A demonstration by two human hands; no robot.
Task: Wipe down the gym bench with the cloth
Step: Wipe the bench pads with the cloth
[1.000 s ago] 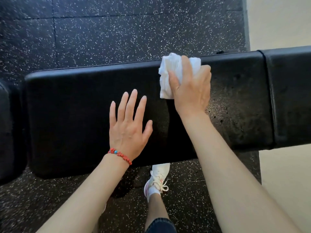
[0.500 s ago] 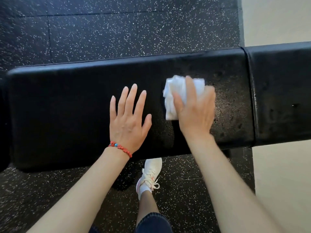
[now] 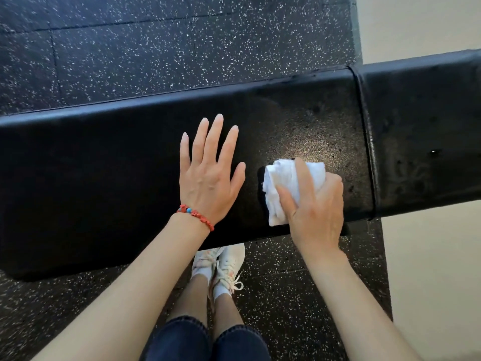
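Right hand point(image 3: 316, 204) grips bunched white cloth point(image 3: 283, 186) on black bench point(image 3: 104, 178) near edge; left hand point(image 3: 210, 178) flat, fingers straight, holding nothing.

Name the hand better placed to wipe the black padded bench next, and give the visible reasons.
Right. The right hand already grips the crumpled white cloth against the black padded gym bench. The left hand lies flat with straight fingers and holds nothing.

bright, sharp; glare on bench point(image 3: 309, 142), edges warped.
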